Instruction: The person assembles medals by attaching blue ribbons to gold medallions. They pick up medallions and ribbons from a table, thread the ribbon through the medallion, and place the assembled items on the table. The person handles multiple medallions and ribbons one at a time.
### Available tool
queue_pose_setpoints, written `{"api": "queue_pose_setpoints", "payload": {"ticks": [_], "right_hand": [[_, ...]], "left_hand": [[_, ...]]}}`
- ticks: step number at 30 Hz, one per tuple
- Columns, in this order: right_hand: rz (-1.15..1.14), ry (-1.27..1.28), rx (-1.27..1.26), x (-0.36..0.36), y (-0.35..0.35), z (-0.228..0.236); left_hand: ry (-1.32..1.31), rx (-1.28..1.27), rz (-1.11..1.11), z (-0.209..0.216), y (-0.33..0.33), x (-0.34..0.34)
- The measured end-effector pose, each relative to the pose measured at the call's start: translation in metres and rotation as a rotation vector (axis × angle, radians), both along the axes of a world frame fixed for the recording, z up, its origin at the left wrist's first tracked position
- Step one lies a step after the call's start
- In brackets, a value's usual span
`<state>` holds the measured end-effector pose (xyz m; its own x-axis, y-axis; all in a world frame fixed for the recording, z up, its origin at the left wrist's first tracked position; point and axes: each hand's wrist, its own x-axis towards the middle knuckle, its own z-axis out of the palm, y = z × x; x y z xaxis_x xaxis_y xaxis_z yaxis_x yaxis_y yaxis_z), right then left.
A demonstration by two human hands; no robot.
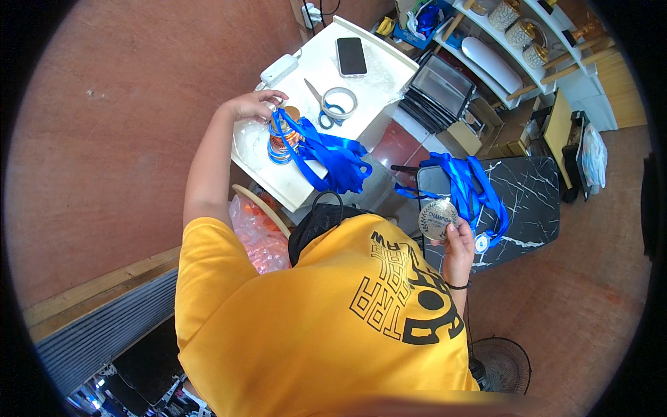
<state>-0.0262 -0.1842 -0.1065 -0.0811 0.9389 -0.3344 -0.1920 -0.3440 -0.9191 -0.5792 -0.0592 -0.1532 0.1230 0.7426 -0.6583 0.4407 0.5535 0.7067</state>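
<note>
The right grip (456, 244) pinched a medal (437, 218); blue ribbons (459, 182) loosely heaped just beyond it risked tangling. Whether the left grip (251, 106) held anything, I couldn't tell.

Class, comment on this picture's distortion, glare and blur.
Head view: fisheye circle, corners black; head view: strong light, the white table very bright; head view: glossy highlights on the blue ribbons; head view: held medal sharp enough to show its wreath; head view: a brownish smear at the lower edge, too blurred to identify.
</note>
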Motion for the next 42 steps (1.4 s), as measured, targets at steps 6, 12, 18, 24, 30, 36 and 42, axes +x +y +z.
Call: {"api": "queue_pose_setpoints", "payload": {"ticks": [6,12,18,24,30,36,42], "right_hand": [[0.027,-0.008,0.020,0.002,0.002,-0.002],[-0.001,-0.009,-0.002,0.000,0.003,-0.004],[0.016,-0.012,-0.008,-0.008,0.008,-0.002],[0.057,-0.030,0.020,-0.011,0.011,-0.004],[0.045,-0.043,0.008,-0.013,0.011,-0.004],[0.021,-0.035,0.024,-0.013,0.008,-0.001],[0.012,-0.022,0.004,-0.011,0.006,-0.004]], "left_hand": [[0.502,0.207,-0.302,-0.002,-0.030,0.017],[0.558,0.263,-0.159,0.004,-0.073,0.040],[0.708,0.339,-0.134,-0.003,-0.098,0.064],[0.727,0.291,-0.102,0.004,-0.086,0.064],[0.570,0.531,-0.142,-0.016,-0.013,0.066],[0.617,0.427,-0.371,-0.017,0.014,0.062],[0.465,0.457,-0.335,-0.022,0.016,0.041]]}}
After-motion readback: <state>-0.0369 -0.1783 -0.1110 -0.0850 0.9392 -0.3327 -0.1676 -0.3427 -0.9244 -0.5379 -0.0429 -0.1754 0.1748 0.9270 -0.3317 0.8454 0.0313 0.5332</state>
